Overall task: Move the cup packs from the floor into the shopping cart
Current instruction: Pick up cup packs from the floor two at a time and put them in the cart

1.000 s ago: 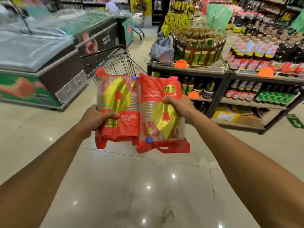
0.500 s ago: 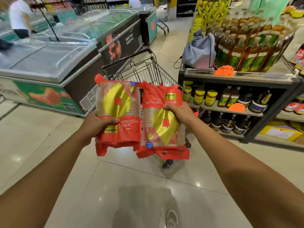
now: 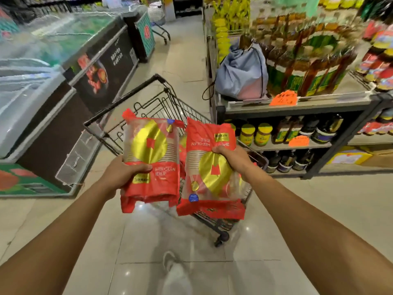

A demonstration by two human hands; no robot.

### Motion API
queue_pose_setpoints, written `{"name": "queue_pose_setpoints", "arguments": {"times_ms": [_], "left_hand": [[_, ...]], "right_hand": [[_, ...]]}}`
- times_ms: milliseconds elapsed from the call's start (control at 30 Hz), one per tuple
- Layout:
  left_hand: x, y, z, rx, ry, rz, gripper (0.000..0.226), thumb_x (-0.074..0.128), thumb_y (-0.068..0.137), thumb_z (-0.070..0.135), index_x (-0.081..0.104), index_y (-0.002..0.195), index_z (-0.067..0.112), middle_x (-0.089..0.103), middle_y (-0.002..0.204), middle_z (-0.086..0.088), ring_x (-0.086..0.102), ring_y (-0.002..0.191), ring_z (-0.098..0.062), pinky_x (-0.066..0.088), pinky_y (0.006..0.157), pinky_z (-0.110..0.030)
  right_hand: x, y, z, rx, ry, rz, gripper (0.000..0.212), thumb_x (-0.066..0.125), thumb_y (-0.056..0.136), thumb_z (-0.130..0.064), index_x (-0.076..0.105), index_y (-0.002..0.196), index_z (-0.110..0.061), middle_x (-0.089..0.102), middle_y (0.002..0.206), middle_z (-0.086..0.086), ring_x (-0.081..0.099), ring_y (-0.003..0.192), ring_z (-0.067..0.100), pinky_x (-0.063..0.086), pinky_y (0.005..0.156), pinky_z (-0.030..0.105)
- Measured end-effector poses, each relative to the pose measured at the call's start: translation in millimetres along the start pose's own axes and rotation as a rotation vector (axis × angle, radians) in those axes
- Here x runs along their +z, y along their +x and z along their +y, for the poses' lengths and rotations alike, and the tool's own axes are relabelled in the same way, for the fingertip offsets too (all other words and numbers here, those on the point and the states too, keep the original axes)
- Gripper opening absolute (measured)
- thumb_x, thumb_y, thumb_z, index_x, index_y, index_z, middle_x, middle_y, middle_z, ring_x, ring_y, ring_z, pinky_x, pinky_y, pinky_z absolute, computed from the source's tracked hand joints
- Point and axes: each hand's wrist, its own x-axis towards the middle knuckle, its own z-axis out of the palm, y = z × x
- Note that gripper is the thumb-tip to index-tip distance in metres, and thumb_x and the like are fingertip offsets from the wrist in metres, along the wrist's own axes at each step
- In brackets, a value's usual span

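Above the black wire shopping cart (image 3: 170,107), each hand, left (image 3: 121,175) and right (image 3: 231,158), grips one red-and-gold plastic cup pack (image 3: 153,167), the right's pack (image 3: 210,177) held alongside, poised for dropping in.

this is a supermarket aisle. at 10 o'clock a row of glass-lidded chest freezers (image 3: 63,39) runs along the glossy tiled floor (image 3: 189,60), their sides printed with food pictures. at 2 o'clock an open metal shelf unit (image 3: 319,107) carries packed rows of sauce bottles (image 3: 308,69) on top and yellow-lidded jars (image 3: 247,134) one level down, with orange price tags (image 3: 284,98) clipped to the shelf edges. a wire shopping cart (image 3: 122,99) stands at 12 o'clock in the aisle, and another trolley (image 3: 159,28) is parked farther off at 12 o'clock, past the freezers.
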Motion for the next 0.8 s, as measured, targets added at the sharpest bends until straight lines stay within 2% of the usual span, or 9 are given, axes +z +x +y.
{"name": "queue_pose_setpoints", "arguments": {"times_ms": [133, 200, 267, 333, 400, 467, 567, 700, 800], "left_hand": [[-5, 98, 8, 0.015, 0.038, -0.158, 0.041, 0.092, 0.067, 0.026, 0.075, 0.104, 0.020, 0.080, 0.077, 0.007, 0.077, 0.065, -0.013, 0.056, 0.056, -0.027], [-5, 141, 10, 0.016, 0.073, -0.215, 0.037, 0.091, 0.069, 0.024, 0.075, 0.101, 0.019, 0.080, 0.076, 0.006, 0.078, 0.070, -0.017, 0.056, 0.058, -0.027], [-3, 178, 13, 0.020, 0.090, -0.291, 0.041, 0.093, 0.065, 0.028, 0.074, 0.100, 0.020, 0.081, 0.080, 0.002, 0.078, 0.081, -0.025, 0.058, 0.065, -0.030], [3, 211, 13, 0.012, 0.117, -0.343, 0.056, 0.095, 0.054, 0.040, 0.073, 0.103, 0.023, 0.081, 0.086, 0.000, 0.078, 0.085, -0.027, 0.061, 0.073, -0.037], [11, 238, 14, 0.001, 0.128, -0.405, 0.056, 0.095, 0.055, 0.038, 0.074, 0.104, 0.022, 0.082, 0.089, -0.002, 0.078, 0.085, -0.028, 0.062, 0.080, -0.044], [23, 264, 11, -0.014, 0.125, -0.449, 0.056, 0.096, 0.057, 0.032, 0.073, 0.106, 0.019, 0.082, 0.091, -0.004, 0.078, 0.085, -0.029, 0.063, 0.082, -0.046], [45, 293, 12, -0.038, 0.152, -0.506, 0.067, 0.094, 0.045, 0.039, 0.073, 0.105, 0.020, 0.081, 0.091, -0.005, 0.079, 0.084, -0.028, 0.062, 0.075, -0.039], [87, 326, 6, -0.095, 0.166, -0.563, 0.065, 0.097, 0.050, 0.030, 0.068, 0.106, 0.016, 0.079, 0.091, -0.006, 0.077, 0.075, -0.023, 0.058, 0.060, -0.029], [122, 351, -4, -0.111, 0.226, -0.616, 0.069, 0.097, 0.047, 0.034, 0.070, 0.107, 0.015, 0.079, 0.094, -0.007, 0.077, 0.080, -0.024, 0.057, 0.060, -0.028]], "right_hand": [[11, 41, 4, 0.097, 0.058, 0.178, 0.018, 0.080, 0.084, -0.034, 0.071, 0.099, -0.028, 0.077, 0.105, 0.001, 0.074, 0.093, 0.021, 0.058, 0.090, 0.039], [13, 55, 6, 0.159, 0.072, 0.256, 0.018, 0.081, 0.083, -0.036, 0.071, 0.095, -0.028, 0.078, 0.100, 0.000, 0.074, 0.094, 0.024, 0.058, 0.094, 0.043], [12, 64, 11, 0.210, 0.079, 0.327, 0.029, 0.083, 0.077, -0.042, 0.074, 0.097, -0.025, 0.079, 0.098, 0.002, 0.075, 0.094, 0.027, 0.059, 0.096, 0.046], [8, 70, 20, 0.261, 0.083, 0.392, 0.041, 0.084, 0.072, -0.047, 0.076, 0.103, -0.022, 0.081, 0.101, 0.006, 0.076, 0.095, 0.030, 0.059, 0.096, 0.050], [3, 74, 30, 0.307, 0.097, 0.452, 0.036, 0.083, 0.076, -0.044, 0.076, 0.103, -0.021, 0.081, 0.101, 0.007, 0.077, 0.094, 0.029, 0.060, 0.093, 0.047], [-4, 77, 39, 0.357, 0.117, 0.503, 0.037, 0.081, 0.080, -0.040, 0.075, 0.108, -0.017, 0.081, 0.100, 0.009, 0.076, 0.089, 0.027, 0.061, 0.080, 0.038], [-13, 87, 58, 0.415, 0.131, 0.554, 0.040, 0.081, 0.081, -0.039, 0.074, 0.112, -0.013, 0.080, 0.097, 0.009, 0.076, 0.085, 0.026, 0.057, 0.070, 0.032], [-26, 114, 89, 0.493, 0.159, 0.591, 0.045, 0.084, 0.075, -0.041, 0.077, 0.109, -0.013, 0.082, 0.095, 0.009, 0.078, 0.088, 0.030, 0.061, 0.090, 0.046], [-32, 141, 113, 0.544, 0.151, 0.568, 0.048, 0.087, 0.071, -0.041, 0.076, 0.111, -0.016, 0.081, 0.099, 0.008, 0.077, 0.091, 0.030, 0.060, 0.094, 0.050]]}}
